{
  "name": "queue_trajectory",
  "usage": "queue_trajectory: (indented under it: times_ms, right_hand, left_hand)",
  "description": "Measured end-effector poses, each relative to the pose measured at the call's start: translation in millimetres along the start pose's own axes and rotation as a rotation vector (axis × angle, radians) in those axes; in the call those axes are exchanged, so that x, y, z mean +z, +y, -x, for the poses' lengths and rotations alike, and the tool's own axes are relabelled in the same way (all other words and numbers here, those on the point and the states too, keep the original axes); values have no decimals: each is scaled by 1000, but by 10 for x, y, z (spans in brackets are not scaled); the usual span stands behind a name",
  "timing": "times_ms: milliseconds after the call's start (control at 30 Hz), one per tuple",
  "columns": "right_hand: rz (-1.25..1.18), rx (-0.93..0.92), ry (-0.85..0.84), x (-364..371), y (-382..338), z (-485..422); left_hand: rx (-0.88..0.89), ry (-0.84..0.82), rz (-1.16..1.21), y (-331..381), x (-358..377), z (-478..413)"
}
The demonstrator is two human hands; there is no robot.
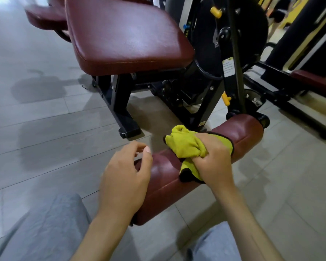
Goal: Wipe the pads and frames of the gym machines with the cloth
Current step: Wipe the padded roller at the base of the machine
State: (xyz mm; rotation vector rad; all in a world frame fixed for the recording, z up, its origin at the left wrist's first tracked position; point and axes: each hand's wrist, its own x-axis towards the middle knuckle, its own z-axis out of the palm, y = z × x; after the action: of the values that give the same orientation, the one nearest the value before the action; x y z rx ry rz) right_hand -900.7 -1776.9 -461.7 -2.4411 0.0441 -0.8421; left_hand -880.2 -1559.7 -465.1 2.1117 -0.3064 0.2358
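Grey trouser knees (51, 228) lowest in view. Left hand (124, 178): fingers loosely curled, empty, above the near end of the maroon vinyl roller pad (243, 132). Right of them, the bunched yellow-green microfibre cloth (184, 144) lies on the pad, gripped by the right hand (215, 162). Step: wiping the roller. Next, probably: sweep the cloth toward the far end, beyond the right fingers.

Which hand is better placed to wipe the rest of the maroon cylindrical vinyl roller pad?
Right. The right hand grips the bunched yellow microfibre cloth, which lies on the maroon cylindrical vinyl roller pad. The left hand holds nothing, its fingers loosely curled over the pad's near end.
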Motion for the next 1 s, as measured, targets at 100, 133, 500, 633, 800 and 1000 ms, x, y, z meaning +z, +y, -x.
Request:
queue_trajectory:
  times_ms: [100, 133, 500, 633, 800, 1000]
  right_hand:
    - [-38, -27, 23, -44, 37, 147]
    - [-31, -40, -2, -70, 63, 109]
    - [165, 321, 94, -83, 160, -201]
    - [58, 102, 32, 199, -479, 181]
    - [-65, -132, -65, 371, -940, 539]
    - [12, 14, 66, 22, -173, 98]
  left_hand:
    - [19, -26, -94, -3, 14, 3]
    - [22, -32, -100, -3, 15, -2]
    - [-14, 82, 244, -15, -4, -6]
    - [-15, 150, 328, 16, -20, 17]
    - [-29, 195, 419, 46, -57, 59]
    - [-36, 167, 329, 30, -21, 47]
